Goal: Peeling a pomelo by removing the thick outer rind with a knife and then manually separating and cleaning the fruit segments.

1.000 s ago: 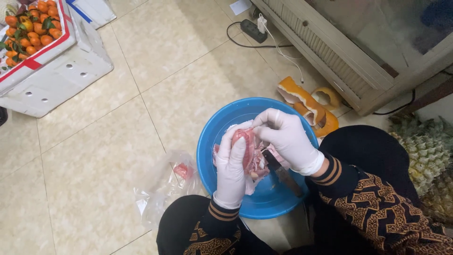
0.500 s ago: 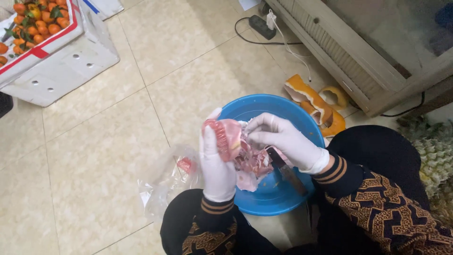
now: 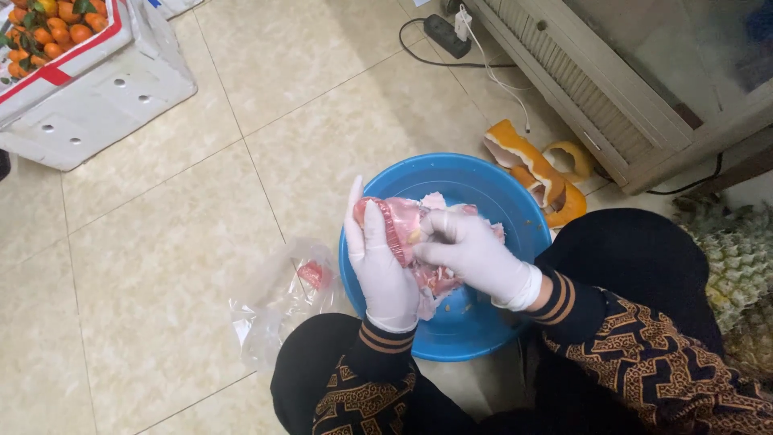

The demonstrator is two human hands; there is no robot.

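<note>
Beige floor tiles [image 3: 161,234] fill the scene, and a blue basin [image 3: 491,181] is set on them in front of the seated person. Over the basin a piece of raw pink meat [image 3: 403,221] is held between two white-gloved hands. The left hand [image 3: 382,262] is laid flat against the near-left side of the meat, its fingers [image 3: 354,205] stretched upward and close together, the palm pressed to the flesh. The right hand [image 3: 471,254] is curled over the meat from the other side — its fingers bent and closed on the top edge, pinching it. The meat is thus kept above the middle of the basin, not lying on its bottom; a few scraps are seen on the blue floor beneath.

Just left of the basin, touching its rim or nearly so, a crumpled clear plastic bag [image 3: 274,298] is spread, with a small red scrap inside. Beyond the basin's far right edge, orange peel pieces [image 3: 523,161] are scattered. Further that way a low cabinet [image 3: 612,89] is stood, with a power strip [image 3: 443,32] by its corner. Right of the basin, past the knee, pineapples [image 3: 729,258] are piled. Well off to the far left a white box of oranges [image 3: 88,89] is placed.
</note>
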